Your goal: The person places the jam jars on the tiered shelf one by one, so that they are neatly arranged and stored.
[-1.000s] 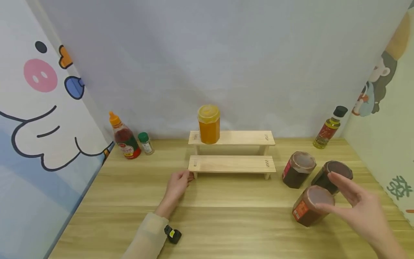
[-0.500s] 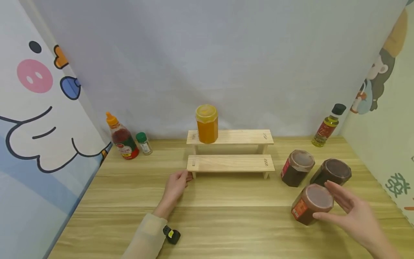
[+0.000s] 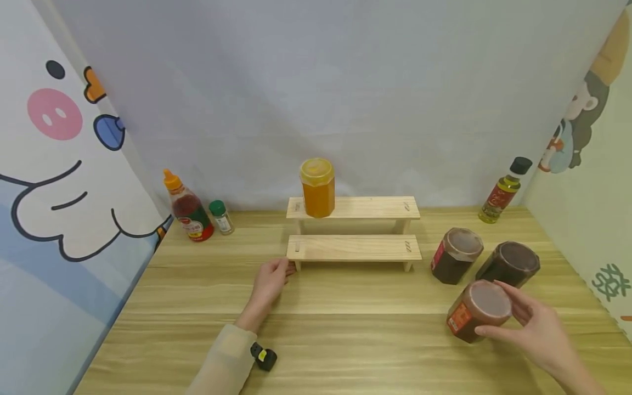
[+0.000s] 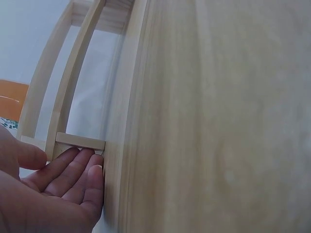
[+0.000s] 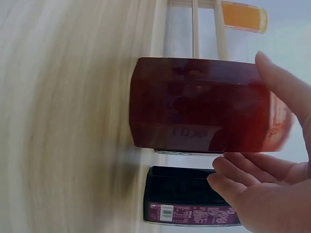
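now, right hand: the right hand [image 3: 535, 328] curves thumb and fingers [image 5: 238, 167] round the near brown jar [image 3: 478, 310], touching its sides, spread wide rather than clenched
near brown jar: stands on the table [image 3: 345, 340] at front right, just beside the other two
left hand: the left hand [image 3: 270, 280] lies flat, fingers [image 4: 73, 167] straight, tips touching the left leg of the wooden step rack [image 3: 353, 248]; grips nothing
jars: three brown, one orange jar [image 3: 317, 187] on the rack's upper step
bottles: red sauce bottle [image 3: 186, 206], small green-capped shaker [image 3: 221, 217], oil bottle [image 3: 504, 190]
room: bare wood between both hands; lower step unoccupied; jars near the right wall
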Available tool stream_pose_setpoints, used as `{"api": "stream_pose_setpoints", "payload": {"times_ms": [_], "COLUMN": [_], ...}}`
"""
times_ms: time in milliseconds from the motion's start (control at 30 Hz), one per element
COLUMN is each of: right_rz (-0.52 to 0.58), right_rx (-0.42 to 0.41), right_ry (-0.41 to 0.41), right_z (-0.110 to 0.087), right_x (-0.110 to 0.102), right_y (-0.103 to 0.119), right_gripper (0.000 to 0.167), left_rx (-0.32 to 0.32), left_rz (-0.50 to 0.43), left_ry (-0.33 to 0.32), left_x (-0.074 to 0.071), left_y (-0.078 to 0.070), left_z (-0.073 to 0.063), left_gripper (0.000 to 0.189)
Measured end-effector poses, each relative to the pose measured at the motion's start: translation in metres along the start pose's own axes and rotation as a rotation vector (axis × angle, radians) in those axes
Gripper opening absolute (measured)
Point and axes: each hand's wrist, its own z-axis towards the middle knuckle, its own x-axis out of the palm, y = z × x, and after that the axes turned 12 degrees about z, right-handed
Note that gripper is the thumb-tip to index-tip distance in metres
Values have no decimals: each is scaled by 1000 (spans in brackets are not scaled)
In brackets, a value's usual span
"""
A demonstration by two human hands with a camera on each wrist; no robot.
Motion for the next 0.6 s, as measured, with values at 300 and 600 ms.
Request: {"api": "stream_pose_setpoints", "payload": {"times_ms": [300, 600], "right_rz": [66, 10], "right_rx": [-98, -108], "right_ry": [0, -17], "right_z": [2, 3], "right_x": [9, 15], "right_y": [-11, -19], "right_gripper": [82, 74], "left_rx": [1, 3], "left_rz": [-2, -17], "left_ry": [2, 7], "left_x": [0, -1], "left_y": [0, 1], "left_z": [0, 1], "left_gripper": [39, 39]}}
